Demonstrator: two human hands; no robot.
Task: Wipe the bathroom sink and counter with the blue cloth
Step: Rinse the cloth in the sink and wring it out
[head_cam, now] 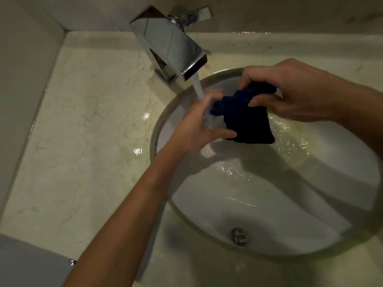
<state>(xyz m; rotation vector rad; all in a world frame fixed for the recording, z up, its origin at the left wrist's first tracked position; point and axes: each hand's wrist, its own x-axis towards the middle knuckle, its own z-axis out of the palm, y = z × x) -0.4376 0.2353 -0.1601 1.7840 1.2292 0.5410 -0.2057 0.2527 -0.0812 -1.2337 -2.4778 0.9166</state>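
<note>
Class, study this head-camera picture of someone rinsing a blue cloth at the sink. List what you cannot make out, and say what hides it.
- Left hand fingers: motion blur and the water stream smear them, so its grip on the blue cloth is unclear.
- Cloth top: covered by the right hand.
- Sink right rim: cut off by the frame edge and the right forearm.
- Faucet handle setting: too dark and reflective to read.

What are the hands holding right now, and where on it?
The blue cloth: right hand pinches its bunched top edge; left hand grips its left side under the running water.
</note>
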